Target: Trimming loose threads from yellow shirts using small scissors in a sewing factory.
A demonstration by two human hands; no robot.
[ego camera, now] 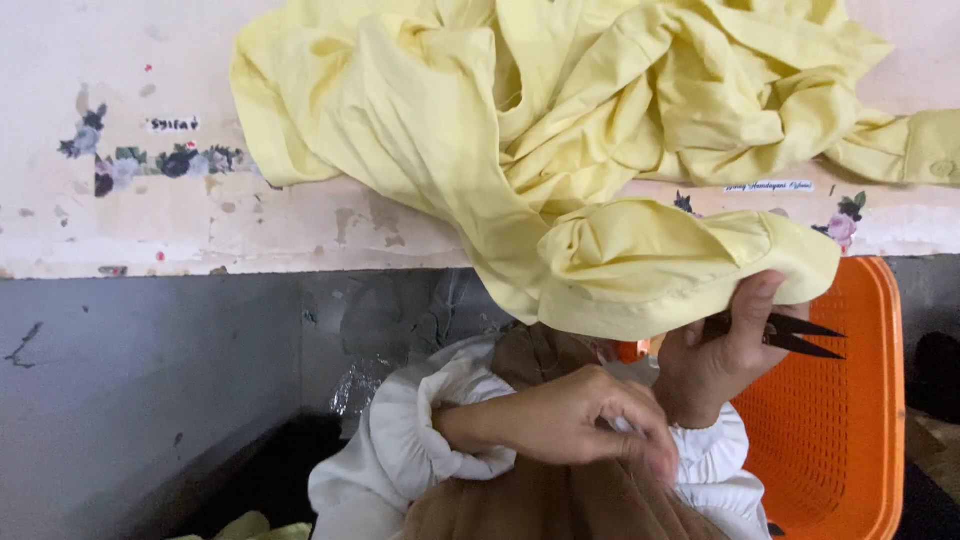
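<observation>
You have one view only, from the camera on your head, tilted down and forward over your own lap toward the bench (200, 220) edge, so there is no second view to share any part of the scene with. It sits very near: your hands fill the lower middle, the left hand (570, 420) low and the right hand (720, 360) just above it, with the cloth (560, 130) heaped across the top of the frame. The orange basket (850, 420) cuts off at the right edge, the grey wall (150, 400) under the bench fills the left.
</observation>
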